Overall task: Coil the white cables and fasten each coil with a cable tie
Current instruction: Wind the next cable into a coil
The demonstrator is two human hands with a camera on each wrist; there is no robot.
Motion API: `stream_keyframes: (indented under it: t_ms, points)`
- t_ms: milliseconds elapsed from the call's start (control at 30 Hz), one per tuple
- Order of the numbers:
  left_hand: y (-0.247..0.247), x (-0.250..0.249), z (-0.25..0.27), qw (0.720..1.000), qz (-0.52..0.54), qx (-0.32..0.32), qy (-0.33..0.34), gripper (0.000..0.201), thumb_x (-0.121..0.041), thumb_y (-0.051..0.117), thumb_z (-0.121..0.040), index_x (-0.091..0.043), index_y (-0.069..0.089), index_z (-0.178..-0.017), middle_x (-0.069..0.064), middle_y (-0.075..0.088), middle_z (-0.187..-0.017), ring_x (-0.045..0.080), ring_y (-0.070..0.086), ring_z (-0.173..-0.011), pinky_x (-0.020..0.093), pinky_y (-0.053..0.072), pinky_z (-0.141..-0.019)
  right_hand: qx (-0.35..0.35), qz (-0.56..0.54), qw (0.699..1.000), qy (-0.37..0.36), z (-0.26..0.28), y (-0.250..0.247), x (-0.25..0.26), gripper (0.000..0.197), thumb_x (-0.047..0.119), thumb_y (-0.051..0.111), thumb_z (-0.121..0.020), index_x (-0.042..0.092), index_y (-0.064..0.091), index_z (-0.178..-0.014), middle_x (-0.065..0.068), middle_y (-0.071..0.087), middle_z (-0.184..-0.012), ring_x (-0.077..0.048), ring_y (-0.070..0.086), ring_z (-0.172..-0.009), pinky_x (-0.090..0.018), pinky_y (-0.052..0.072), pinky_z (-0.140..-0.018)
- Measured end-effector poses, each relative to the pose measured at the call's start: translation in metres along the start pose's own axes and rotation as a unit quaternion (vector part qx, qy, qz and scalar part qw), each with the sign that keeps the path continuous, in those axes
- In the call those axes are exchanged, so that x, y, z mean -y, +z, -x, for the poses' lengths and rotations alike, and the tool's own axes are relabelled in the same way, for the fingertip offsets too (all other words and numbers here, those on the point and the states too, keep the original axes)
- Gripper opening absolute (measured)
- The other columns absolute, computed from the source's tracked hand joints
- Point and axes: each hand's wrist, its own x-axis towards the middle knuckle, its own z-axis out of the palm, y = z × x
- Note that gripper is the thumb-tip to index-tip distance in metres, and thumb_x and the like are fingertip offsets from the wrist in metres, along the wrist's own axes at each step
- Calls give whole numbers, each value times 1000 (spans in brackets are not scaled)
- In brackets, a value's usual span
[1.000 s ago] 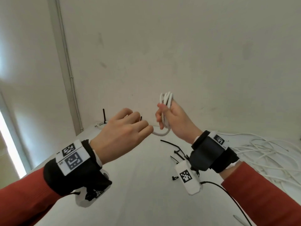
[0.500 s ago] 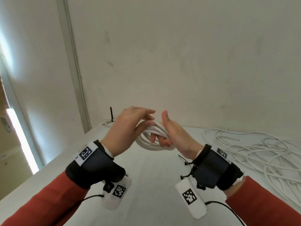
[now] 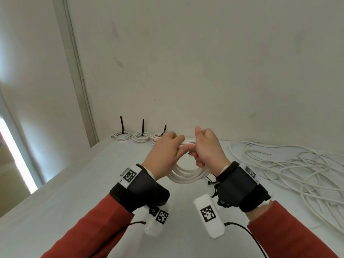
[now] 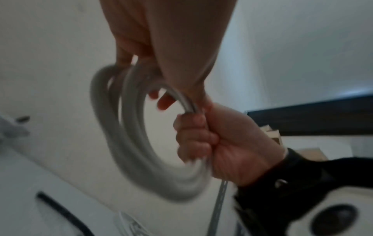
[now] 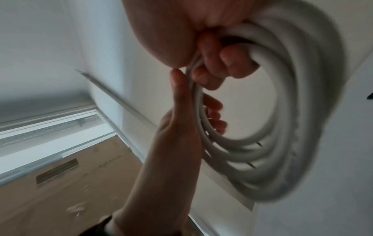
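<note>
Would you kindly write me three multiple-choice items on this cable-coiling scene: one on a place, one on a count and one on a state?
1. Where on the table do the tied coils lie?
A. Along its far edge
B. At its near edge
C. In its middle

2. How many black cable ties stand up from them?
A. One
B. Three
C. Five

3. How do the left hand and right hand treat the coil in hand?
A. Only the left grips it
B. Neither touches it
C. Both grip it

Key:
1 A: they sit in a row at the far edge, beyond the left hand.
2 B: three ties stick up, one per coil.
3 C: fingers of both hands curl round its top.
</note>
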Motion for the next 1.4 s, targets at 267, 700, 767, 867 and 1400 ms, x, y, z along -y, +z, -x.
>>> stream_keyframes:
  t_ms: [267, 700, 767, 867, 1400]
  points:
    - [9, -5, -18, 983, -86, 155, 48, 34, -32, 44, -98, -3, 49, -115, 11, 57, -102, 25, 47, -94, 32, 33, -80, -10, 88, 996, 17, -22, -13, -6, 25, 37, 34, -101, 13, 35, -95, -9, 50, -73, -18, 40, -32, -18, 29, -32]
    - [43, 18, -29, 840, 459, 127, -260, 18, -18, 48, -97, -9, 49, -81, 2, 47, -60, 11, 53, -48, 28, 56, -62, 36, -164, 980, 104, -39, -21, -38, 54, 55, 51, -91, 6, 55, -68, 2, 33, -37, -14, 35, -32, -34, 47, -50]
    - [41, 21, -30, 730, 600, 171, -280, 23, -27, 49, -92, -5, 51, -84, -2, 39, -55, 9, 45, -45, 27, 55, -65, 52, -216, 967, 126, -40, -23, -40, 52, 52, 50, -93, 6, 51, -68, 4, 24, -37, -10, 22, -29, -21, 30, -36]
    - [42, 22, -29, 667, 653, 216, -287, 35, -41, 43, -87, -7, 50, -81, -4, 32, -52, 8, 37, -44, 26, 52, -64, 54, -221, 965, 131, -42, -23, -44, 50, 48, 50, -94, 7, 48, -65, 5, 21, -37, -9, 17, -28, -18, 18, -35]
    - [62, 22, -28, 647, 651, 133, -374, 43, -42, 32, -100, -11, 51, -77, -5, 44, -48, 15, 58, -61, 30, 43, -80, -73, -88, 993, 6, -49, -18, -62, 54, 41, 40, -101, 9, 54, -59, 0, 44, -44, -13, 40, -36, -26, 36, -45]
